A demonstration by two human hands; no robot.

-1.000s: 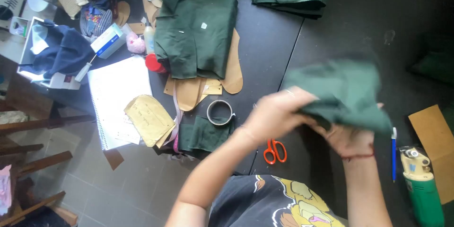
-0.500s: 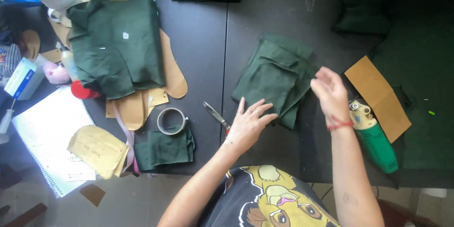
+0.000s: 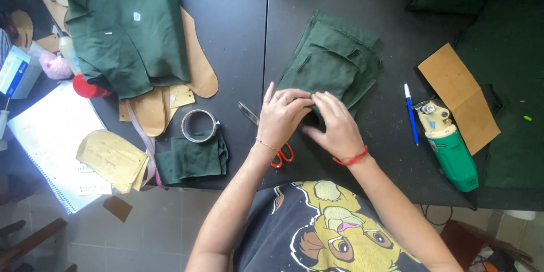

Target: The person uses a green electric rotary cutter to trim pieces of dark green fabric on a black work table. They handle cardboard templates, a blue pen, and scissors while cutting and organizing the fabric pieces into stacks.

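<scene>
A roll of clear tape (image 3: 199, 125) sits left. Orange-handled scissors (image 3: 281, 154) lie mostly hidden under the left hand (image 3: 281, 118), fingers flat on the folded dark green fabric piece (image 3: 334, 62). The right hand (image 3: 335, 126) presses its near edge; the grip is unclear. A green electric cutter (image 3: 450, 150) lies right.

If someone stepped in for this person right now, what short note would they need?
Left hand: flat on the near edge of the folded green fabric piece, fingers spread, gripping nothing.
Right hand: pressing the same edge beside it.
The fabric lies on the black table. Orange-handled scissors lie partly under the left wrist; a blue pen and green electric cutter sit to the right.
Done: fabric laid down, folded.
Left: smoothing appears unfinished.
</scene>
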